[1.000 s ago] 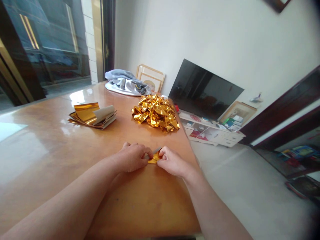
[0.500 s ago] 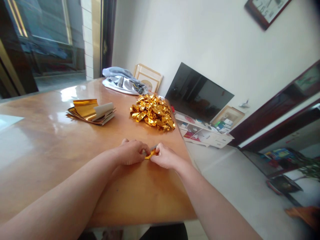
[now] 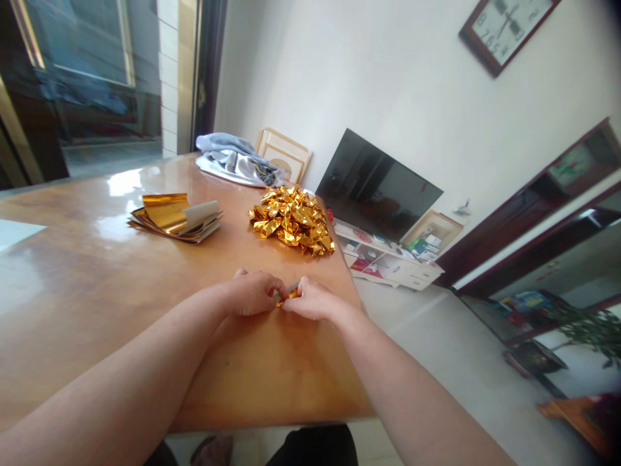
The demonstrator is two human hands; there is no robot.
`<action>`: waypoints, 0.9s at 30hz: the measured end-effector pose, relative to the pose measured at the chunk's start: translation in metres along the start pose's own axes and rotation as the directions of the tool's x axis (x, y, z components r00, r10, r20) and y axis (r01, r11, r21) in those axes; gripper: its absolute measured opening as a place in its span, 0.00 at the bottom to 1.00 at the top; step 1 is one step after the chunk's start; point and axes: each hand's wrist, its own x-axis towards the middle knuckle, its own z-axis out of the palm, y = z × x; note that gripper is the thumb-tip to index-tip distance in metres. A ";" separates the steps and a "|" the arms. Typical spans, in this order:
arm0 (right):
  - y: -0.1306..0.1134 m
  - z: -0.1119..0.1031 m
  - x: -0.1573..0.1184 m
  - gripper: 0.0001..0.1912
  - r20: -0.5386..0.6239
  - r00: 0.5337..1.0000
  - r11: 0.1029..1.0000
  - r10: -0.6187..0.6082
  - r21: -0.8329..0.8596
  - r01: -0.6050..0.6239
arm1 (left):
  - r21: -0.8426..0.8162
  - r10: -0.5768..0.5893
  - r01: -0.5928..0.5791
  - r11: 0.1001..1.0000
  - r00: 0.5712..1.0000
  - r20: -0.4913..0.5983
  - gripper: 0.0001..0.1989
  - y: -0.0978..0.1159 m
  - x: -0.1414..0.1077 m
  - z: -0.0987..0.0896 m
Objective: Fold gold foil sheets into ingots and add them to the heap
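Observation:
Low over the wooden table [image 3: 272, 375], a small sheet of gold foil paper [image 3: 294, 294] is pinched between both hands. My left hand [image 3: 255, 292] is closed on its left side, and my right hand [image 3: 310, 299] grips its right side with curled fingers. Fingers cover most of the sheet, so its folds cannot be made out. Beyond the hands lies a heap of folded gold foil pieces [image 3: 294, 221]. To the left of the heap rests a loose stack of gold foil sheets [image 3: 169, 217], some showing a pale back.
Pale blue-grey cloth [image 3: 237, 158] lies at the table's far end, near leaning frames [image 3: 284, 152]. A light sheet [image 3: 19, 233] is at the left. Past the right table edge stand a television [image 3: 378, 188] and a white low cabinet [image 3: 392, 262].
My right hand has shifted slightly left, closer to my left hand, and less gold shows between them. The camera view has turned a little. The heap and stack are unmoved on the table.

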 end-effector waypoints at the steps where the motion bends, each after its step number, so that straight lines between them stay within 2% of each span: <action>1: 0.000 0.000 0.001 0.15 0.004 1.000 1.000 0.002 -0.008 -0.002 | -0.002 0.003 -0.003 1.000 1.000 0.005 0.19 0.000 0.000 0.000; 7: 0.000 0.001 0.002 0.18 0.005 1.000 0.999 0.019 -0.048 -0.019 | -0.027 -0.006 0.006 1.000 1.000 0.005 0.19 -0.001 0.001 0.000; 12: -0.003 0.001 0.001 0.16 0.023 1.000 0.999 0.001 -0.044 0.000 | -0.046 0.009 -0.009 0.999 1.000 -0.007 0.18 -0.004 0.003 0.004; 22: -0.005 0.003 0.007 0.21 0.019 1.000 0.998 0.025 -0.054 -0.024 | -0.035 0.007 -0.008 0.999 1.000 -0.005 0.17 -0.003 0.001 0.002; 27: -0.001 0.000 0.005 0.11 0.083 0.996 0.993 -0.038 0.112 0.028 | -0.027 -0.006 0.004 1.000 0.998 -0.056 0.15 -0.004 0.001 0.005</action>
